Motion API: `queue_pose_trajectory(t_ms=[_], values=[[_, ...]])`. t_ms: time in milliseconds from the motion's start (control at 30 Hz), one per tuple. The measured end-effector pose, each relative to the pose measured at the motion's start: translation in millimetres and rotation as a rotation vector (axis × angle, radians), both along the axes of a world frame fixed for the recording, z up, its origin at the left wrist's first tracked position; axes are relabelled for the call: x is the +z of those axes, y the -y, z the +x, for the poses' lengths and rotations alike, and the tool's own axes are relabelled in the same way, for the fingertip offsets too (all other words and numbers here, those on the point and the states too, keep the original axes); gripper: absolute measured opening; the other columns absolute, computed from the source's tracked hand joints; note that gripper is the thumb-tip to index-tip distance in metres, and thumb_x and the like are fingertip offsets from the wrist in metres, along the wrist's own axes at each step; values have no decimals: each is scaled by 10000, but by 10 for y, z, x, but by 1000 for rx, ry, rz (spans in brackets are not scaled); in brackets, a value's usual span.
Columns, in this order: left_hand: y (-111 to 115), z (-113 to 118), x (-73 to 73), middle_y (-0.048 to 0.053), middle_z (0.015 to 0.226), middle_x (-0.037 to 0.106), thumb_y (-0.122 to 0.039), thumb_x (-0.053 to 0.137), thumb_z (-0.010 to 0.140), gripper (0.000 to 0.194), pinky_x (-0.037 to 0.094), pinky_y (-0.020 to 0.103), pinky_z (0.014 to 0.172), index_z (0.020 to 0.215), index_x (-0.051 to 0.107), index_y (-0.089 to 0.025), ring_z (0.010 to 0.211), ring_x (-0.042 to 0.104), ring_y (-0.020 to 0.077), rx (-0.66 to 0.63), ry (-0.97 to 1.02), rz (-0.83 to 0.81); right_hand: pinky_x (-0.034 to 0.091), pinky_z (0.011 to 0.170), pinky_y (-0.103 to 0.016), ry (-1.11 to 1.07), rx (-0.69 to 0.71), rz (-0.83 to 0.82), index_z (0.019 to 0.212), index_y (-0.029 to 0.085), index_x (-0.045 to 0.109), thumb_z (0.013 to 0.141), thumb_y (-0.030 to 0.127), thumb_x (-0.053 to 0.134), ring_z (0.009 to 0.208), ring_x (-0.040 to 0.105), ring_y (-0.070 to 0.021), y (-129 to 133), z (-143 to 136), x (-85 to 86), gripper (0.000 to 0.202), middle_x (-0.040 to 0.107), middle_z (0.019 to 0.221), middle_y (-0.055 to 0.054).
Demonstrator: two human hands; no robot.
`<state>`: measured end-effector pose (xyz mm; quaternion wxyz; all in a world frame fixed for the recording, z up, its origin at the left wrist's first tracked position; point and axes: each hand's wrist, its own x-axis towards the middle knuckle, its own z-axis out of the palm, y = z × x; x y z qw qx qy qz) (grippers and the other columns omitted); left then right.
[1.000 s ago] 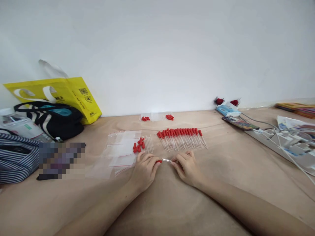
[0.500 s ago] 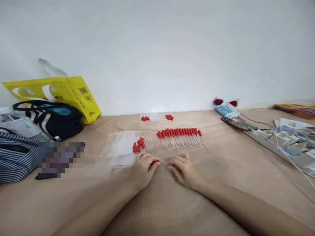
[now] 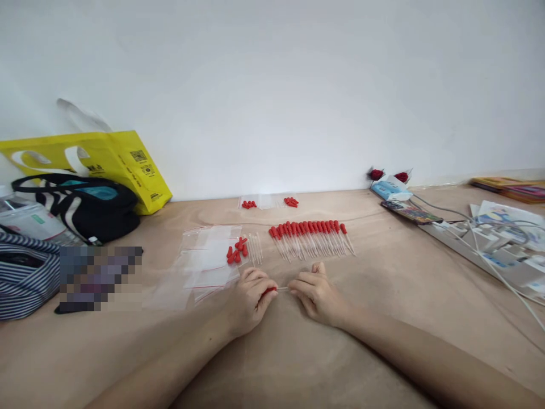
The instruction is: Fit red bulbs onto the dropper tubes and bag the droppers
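Between the fingertips of my left hand (image 3: 251, 298) is a red rubber bulb (image 3: 269, 290), mostly hidden by the fingers. My right hand (image 3: 317, 295) pinches a thin, clear dropper tube (image 3: 283, 288), which spans the small gap between the hands and meets the bulb. Just beyond the right hand lies a row of droppers (image 3: 313, 238) with red bulbs pointing away. A pile of loose red bulbs (image 3: 237, 251) and several bare tubes (image 3: 255, 249) lie beyond the left hand.
Clear zip bags (image 3: 208, 250) lie left of the bulbs; bagged red bulbs (image 3: 249, 204) rest by the wall. At left stand a yellow bag (image 3: 140, 170), a black bag (image 3: 110, 210) and a striped pouch (image 3: 29, 278). A power strip (image 3: 481, 250) with cables occupies the right.
The tube between my hands has turned from slanted to nearly level, and the hands are slightly closer together. The whole view has shifted a little.
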<state>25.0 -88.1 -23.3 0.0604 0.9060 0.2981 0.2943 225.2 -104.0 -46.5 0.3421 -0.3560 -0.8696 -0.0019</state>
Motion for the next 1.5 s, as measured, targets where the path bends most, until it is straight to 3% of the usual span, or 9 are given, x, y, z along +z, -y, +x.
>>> queue_pose_trajectory(t_ms=[333, 500, 733, 833, 900, 967, 1233, 1500], values=[[7, 32, -26, 11, 684, 624, -164, 430, 839, 142, 369, 363, 806, 777, 556, -177, 732, 538, 162, -60, -49, 78, 211, 627, -295, 30, 20, 23, 778, 144, 572, 861, 157, 341, 569, 405, -113, -7, -50, -37, 245, 566, 647, -13], [-64, 1, -23, 9, 710, 642, -186, 425, 846, 165, 358, 357, 808, 778, 576, -192, 752, 542, 165, -16, -54, 82, 225, 645, -298, 88, 14, -30, 855, 167, 608, 870, 214, 387, 675, 455, -135, -28, -13, 71, 227, 598, 710, -26], [-169, -83, -36, 12, 838, 671, -246, 464, 849, 140, 312, 377, 859, 867, 600, -223, 845, 557, 187, 158, -81, 93, 207, 647, -309, 136, -80, -91, 923, 218, 623, 821, 221, 467, 714, 453, -162, -16, 40, 150, 186, 614, 696, -25], [-221, -171, 23, 58, 957, 653, -253, 492, 815, 193, 337, 383, 823, 981, 574, -197, 912, 550, 232, 444, -101, 96, 214, 656, -296, 10, -188, -149, 951, 195, 582, 805, 190, 457, 712, 473, -157, -74, -46, 109, 192, 620, 708, -16], [-264, -255, 82, 70, 962, 648, -243, 489, 804, 192, 354, 379, 754, 964, 574, -181, 902, 552, 256, 650, -148, 79, 216, 665, -290, -55, -282, -181, 876, 176, 561, 783, 170, 458, 711, 487, -153, -161, -144, 91, 139, 615, 696, -8], [-306, -340, 136, 63, 941, 651, -255, 488, 803, 166, 350, 376, 719, 916, 587, -184, 890, 551, 266, 762, -204, 67, 211, 673, -290, -63, -361, -188, 801, 169, 536, 759, 160, 461, 724, 499, -153, -281, -264, 89, 86, 614, 710, -6], [-388, -464, 152, 29, 943, 645, -388, 549, 765, 193, 325, 363, 726, 854, 602, -225, 912, 533, 257, 832, -300, -24, 191, 729, -323, 18, -566, -256, 898, 169, 525, 739, 192, 447, 823, 524, -192, -743, -709, 161, 179, 639, 786, -48], [-437, -442, 148, 22, 901, 654, -365, 552, 756, 167, 334, 341, 717, 836, 567, -220, 891, 556, 246, 843, -295, -48, 195, 742, -342, 86, -660, -337, 855, 156, 561, 750, 209, 446, 763, 565, -199, -857, -800, 187, 164, 649, 754, -84]])
